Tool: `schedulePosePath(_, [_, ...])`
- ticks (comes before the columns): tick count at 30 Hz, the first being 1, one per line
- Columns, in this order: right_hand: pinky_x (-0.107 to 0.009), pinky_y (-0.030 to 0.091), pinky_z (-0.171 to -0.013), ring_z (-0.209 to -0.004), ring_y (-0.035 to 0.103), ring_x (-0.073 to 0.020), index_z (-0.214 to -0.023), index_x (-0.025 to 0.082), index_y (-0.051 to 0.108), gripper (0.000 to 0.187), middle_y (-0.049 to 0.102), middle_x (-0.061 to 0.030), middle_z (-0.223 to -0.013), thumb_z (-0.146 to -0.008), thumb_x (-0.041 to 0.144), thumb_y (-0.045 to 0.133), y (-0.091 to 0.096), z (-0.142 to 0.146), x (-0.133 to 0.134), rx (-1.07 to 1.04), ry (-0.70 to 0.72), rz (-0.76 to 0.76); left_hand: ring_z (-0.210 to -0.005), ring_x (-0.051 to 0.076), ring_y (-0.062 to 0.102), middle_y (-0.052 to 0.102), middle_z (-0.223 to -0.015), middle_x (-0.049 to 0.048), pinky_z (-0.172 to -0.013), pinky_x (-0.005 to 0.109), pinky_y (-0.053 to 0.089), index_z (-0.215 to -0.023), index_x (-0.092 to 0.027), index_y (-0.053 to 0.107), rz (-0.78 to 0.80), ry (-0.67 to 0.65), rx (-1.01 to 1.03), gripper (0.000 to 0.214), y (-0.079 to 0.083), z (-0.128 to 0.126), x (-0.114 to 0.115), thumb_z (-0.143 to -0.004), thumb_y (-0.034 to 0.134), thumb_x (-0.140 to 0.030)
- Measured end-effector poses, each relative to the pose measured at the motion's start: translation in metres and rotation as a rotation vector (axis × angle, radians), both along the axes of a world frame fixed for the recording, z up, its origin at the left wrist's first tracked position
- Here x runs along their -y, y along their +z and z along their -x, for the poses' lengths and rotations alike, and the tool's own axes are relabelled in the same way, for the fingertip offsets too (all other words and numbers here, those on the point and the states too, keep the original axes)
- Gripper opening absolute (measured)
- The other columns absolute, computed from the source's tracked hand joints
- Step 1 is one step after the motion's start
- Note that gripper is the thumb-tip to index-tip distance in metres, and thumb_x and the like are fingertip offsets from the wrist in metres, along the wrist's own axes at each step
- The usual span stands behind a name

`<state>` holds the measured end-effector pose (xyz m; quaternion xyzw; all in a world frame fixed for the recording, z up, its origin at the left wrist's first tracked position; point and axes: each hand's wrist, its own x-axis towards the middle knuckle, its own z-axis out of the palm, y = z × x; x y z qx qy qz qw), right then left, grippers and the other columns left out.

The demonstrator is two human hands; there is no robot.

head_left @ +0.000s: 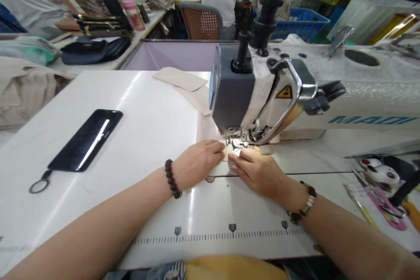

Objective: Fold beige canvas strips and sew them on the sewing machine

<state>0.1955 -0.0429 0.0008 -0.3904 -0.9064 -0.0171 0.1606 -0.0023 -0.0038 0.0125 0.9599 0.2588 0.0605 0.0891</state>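
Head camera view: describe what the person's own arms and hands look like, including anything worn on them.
The left hand and right hand are gloveless, the left forearm and right forearm bare. The left wrist wears a bracelet of dark round beads; the right wrist, a bracelet of dark and white beads.

The single head-worn camera sits above the near edge of the white sewing table (147, 109), facing forward and down toward the sewing machine (282, 96), close enough that the left hand (198, 164) and right hand (257, 173) occupy the lower frame centre.
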Motion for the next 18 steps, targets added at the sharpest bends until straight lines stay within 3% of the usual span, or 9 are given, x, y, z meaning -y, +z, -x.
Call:
schedulePosePath(6, [-0.026,0.038,-0.059,-0.072,0.051,-0.0174,-0.105,0.011,0.06,0.029,0.058,-0.0083,-0.078,-0.091,0.028,0.04,-0.001,0.002,-0.004,0.016,-0.05,-0.027,-0.094,0.016,0.055,0.059,-0.095,0.0078,-0.091,0.029,0.043,-0.088,-0.009,0.06,0.007,0.043,0.013,0.02,0.005,-0.003,-0.006,-0.09,0.04,-0.013])
schedulePosePath(11, [-0.027,0.04,-0.064,-0.072,0.051,-0.0179,-0.105,0.01,0.06,0.029,0.059,-0.0095,-0.08,-0.09,0.028,0.043,-0.001,0.002,-0.004,0.014,-0.054,-0.036,-0.086,0.017,0.057,0.061,-0.09,0.0063,-0.083,0.03,0.047,-0.086,-0.01,0.06,-0.07,0.074,0.028,0.016,0.001,-0.004,-0.012,-0.088,0.045,-0.013])
schedulePosePath(18, [-0.025,0.036,-0.058,-0.074,0.052,-0.0175,-0.103,0.012,0.059,0.026,0.059,-0.0078,-0.081,-0.089,0.029,0.044,0.001,0.003,-0.003,0.023,-0.084,-0.008,-0.087,0.017,0.057,0.062,-0.093,0.0058,-0.082,0.029,0.046,-0.086,-0.011,0.061,-0.101,0.096,0.037,0.013,-0.002,-0.005,-0.016,-0.086,0.048,-0.012])
